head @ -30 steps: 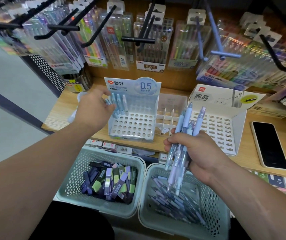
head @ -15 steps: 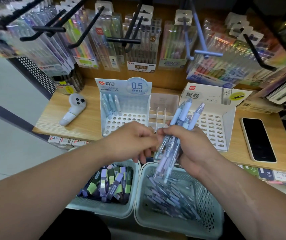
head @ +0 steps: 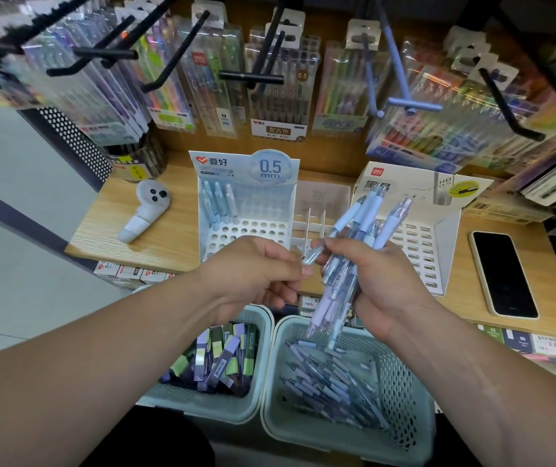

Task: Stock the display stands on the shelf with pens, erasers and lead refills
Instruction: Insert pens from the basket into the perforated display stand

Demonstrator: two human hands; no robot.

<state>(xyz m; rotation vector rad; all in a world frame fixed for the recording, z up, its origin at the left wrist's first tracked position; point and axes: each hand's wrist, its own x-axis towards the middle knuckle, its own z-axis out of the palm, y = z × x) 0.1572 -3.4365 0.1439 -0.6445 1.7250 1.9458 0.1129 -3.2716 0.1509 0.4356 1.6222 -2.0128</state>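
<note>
**Pen Transfer: Separating One Pen from the Bundle**

Your right hand (head: 387,284) clenches the pen bundle (head: 369,214) around its middle, with the caps fanned upward and the tips pointing down over the right basket (head: 347,439). Held this way, any pen that slips falls back among the loose pens (head: 330,375) in that basket and not onto the floor.

Your left hand (head: 256,274) pinches the end of a single pen (head: 313,256) between thumb and fingertips. This pen lies at the left edge of the bundle, in the gap between your hands. Its far end is hidden by the right hand's fingers, so treat it as not yet free.

The pen display stand (head: 256,227), marked 0.5 mm, sits on the shelf (head: 155,244) directly behind your left hand. Four pens (head: 217,205) stand in its back-left holes, and the other holes are empty. The step in hand is judged to be drawing out one pen for the next hole.

Keep the right hand's grip firm while you draw the pen out, because a loose grip may let neighbouring pens come with it. Seat each pen upright in its own hole.

The left basket (head: 202,404) holds small purple and green cases (head: 222,355), which are untouched.
</note>
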